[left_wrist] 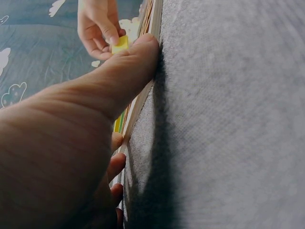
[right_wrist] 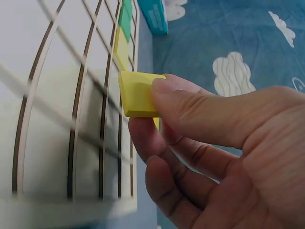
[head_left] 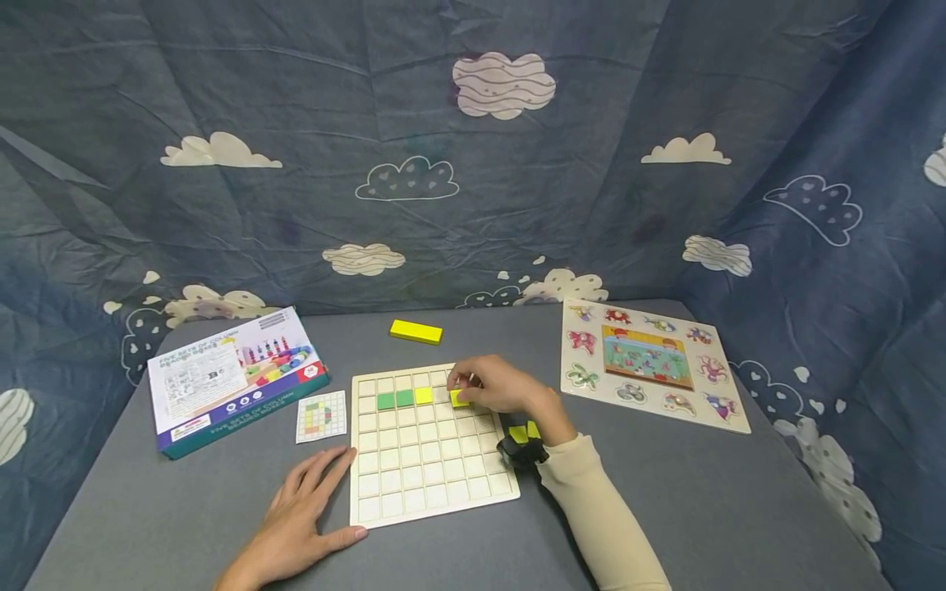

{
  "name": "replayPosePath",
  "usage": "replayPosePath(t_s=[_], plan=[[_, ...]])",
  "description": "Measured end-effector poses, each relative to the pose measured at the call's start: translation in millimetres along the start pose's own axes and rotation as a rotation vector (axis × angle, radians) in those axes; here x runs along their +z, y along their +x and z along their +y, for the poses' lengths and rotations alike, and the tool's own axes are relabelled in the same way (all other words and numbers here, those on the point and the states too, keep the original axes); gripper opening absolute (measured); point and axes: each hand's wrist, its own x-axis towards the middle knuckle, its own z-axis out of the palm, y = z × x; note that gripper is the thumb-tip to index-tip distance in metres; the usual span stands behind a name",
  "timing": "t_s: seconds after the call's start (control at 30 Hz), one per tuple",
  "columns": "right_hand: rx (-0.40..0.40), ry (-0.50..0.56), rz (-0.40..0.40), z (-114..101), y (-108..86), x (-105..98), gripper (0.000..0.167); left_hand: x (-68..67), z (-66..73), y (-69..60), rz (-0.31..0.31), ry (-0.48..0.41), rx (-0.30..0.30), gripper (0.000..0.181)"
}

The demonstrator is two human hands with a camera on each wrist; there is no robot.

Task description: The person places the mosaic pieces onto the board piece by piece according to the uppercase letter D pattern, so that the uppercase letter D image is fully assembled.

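A wooden grid board (head_left: 414,476) lies on the grey table. Two green square tiles (head_left: 386,400) and a yellow tile (head_left: 423,395) sit side by side in cells near its far edge. My right hand (head_left: 502,386) pinches another yellow square tile (right_wrist: 140,95) between thumb and fingers, just above the board, to the right of that row. In the right wrist view this tile is tilted and apart from the cells. My left hand (head_left: 299,509) rests at the board's near left corner, fingers spread, with fingertips at the left edge and the thumb by the near edge.
Loose yellow tiles (head_left: 519,433) lie right of the board, partly hidden by my right wrist. A yellow block (head_left: 416,332) lies behind it. Left are a pattern card (head_left: 321,417) and a toy box (head_left: 240,386); a sea-animal puzzle board (head_left: 584,369) lies at right.
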Motion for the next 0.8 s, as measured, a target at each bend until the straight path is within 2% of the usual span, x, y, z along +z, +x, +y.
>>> replayPosePath(t_s=[0.2, 0.43, 0.6, 0.8], plan=[[-0.016, 0.034, 0.003, -13.5, 10.3, 8.4, 0.013, -1.4, 0.8, 0.8, -0.014, 0.007, -0.018, 0.097], [-0.060, 0.055, -0.005, -32.0, 24.5, 21.7, 0.005, -1.5, 0.4, 0.7, -0.045, 0.009, -0.048, 0.098], [-0.087, 0.057, 0.020, -46.6, 36.0, 30.1, 0.004, 0.4, -0.5, 0.1, -0.027, 0.013, -0.034, 0.097], [-0.076, 0.066, 0.073, -56.4, 45.5, 40.0, 0.006, 0.7, -0.8, 1.1, -0.012, 0.005, -0.020, 0.096]])
